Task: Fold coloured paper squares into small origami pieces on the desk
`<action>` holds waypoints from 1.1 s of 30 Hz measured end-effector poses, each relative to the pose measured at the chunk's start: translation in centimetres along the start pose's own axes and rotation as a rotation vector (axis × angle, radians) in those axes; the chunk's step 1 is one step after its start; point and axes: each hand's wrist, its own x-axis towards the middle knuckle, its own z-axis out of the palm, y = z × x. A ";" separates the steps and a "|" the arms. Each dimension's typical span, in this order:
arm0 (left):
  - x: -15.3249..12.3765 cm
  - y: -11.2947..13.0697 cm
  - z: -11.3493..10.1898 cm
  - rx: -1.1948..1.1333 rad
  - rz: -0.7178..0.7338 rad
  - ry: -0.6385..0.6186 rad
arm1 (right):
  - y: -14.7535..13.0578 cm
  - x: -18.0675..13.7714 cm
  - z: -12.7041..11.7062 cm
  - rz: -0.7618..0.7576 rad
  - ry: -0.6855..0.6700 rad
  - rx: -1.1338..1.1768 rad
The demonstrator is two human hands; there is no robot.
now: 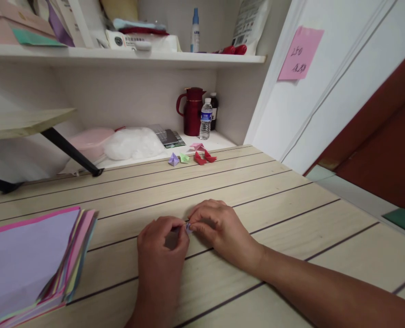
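Observation:
Between my fingertips, just above the wooden table (223,291), is a small piece of purple folded paper (188,227), mostly covered by the fingers. My left hand (163,248) pinches it from the left with thumb and forefinger. From the right, my right hand (219,225) pinches the same paper, its other fingers curled. Toward the table's back edge sit small folded paper figures: a purple one (173,159), a green one (184,158), a pink one (197,146) and two red ones, one of them a red figure (199,158).
A stack of coloured paper (28,259) lies at the left, purple sheet on top. Behind the table, a dark red jug (192,114) and a water bottle (205,120) stand beside a white plastic bag (132,143). A black-legged raised board (24,124) juts in from the left.

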 end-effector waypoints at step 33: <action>0.4 -0.3 -0.5 -0.236 -0.293 0.029 | 0.9 0.6 -0.1 0.166 -0.024 0.148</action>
